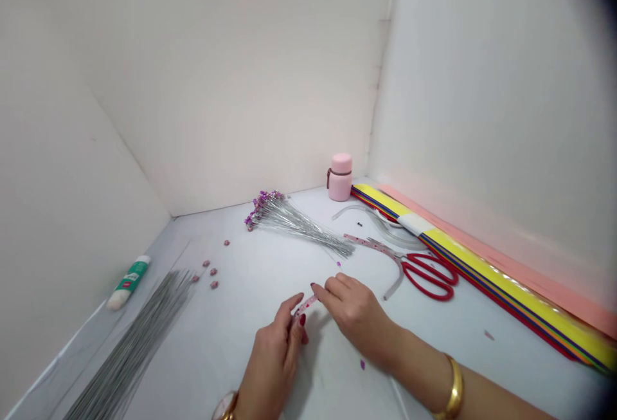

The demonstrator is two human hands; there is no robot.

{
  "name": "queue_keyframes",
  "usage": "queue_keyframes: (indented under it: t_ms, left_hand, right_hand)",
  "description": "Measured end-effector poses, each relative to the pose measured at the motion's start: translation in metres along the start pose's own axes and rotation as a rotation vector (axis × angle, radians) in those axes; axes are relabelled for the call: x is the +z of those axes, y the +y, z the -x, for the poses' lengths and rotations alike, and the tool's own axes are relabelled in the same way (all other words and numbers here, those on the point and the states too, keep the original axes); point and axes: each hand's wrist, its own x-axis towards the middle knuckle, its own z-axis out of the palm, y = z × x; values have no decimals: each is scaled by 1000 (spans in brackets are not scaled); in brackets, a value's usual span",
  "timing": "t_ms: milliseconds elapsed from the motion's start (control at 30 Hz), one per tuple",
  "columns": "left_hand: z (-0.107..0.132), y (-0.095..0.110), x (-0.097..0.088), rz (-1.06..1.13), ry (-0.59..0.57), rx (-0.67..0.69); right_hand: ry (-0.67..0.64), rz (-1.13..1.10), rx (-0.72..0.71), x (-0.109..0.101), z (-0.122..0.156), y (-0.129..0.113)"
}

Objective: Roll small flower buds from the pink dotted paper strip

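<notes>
Both hands meet low in the middle of the white table (241,343). My left hand (272,359) pinches one end of a narrow pink dotted ribbon strip (305,306) between thumb and fingers. My right hand (354,310), fingers curled, grips the strip's other end. The strip lies just above the table surface. A gold bangle (453,395) is on my right wrist and a watch (224,406) on my left.
Red-handled scissors (424,273) and a longer pink ribbon (371,246) lie right of my hands. A bundle of silver wires with purple beads (289,217), a pink jar (340,177), coloured paper sheets (501,278), plain wires (130,349), a glue stick (129,282) and loose beads (212,273) surround them.
</notes>
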Motion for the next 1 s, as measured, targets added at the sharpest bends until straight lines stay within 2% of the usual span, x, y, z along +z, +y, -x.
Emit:
queue_keyframes:
  t_ms: [200, 300, 400, 533, 667, 833, 933, 1000]
  left_hand:
    - [-4, -9, -3, -300, 27, 106]
    - [-7, -13, -5, -348, 130, 260]
    - [-9, -14, -6, -347, 203, 328]
    - [-9, -10, -5, -222, 168, 265]
    - [-7, -4, -2, -64, 101, 163]
    - [-6, -2, 1, 99, 59, 83]
    - [-8, 1, 1, 241, 76, -22]
    - [-11, 2, 1, 348, 105, -113]
  right_hand:
    - [-5, -370, 300, 2, -1, -1]
    - [-76, -650, 451, 2, -4, -5]
    - [-145, -918, 543, 4, -7, -11]
    - [-158, -1155, 626, 5, -9, -16]
    - [-99, -1248, 685, 6, -11, -18]
    - [-31, -1259, 685, 7, -10, -22]
    - [-55, -1211, 625, 6, -7, -23]
    - [-70, -1100, 560, 4, -5, -23]
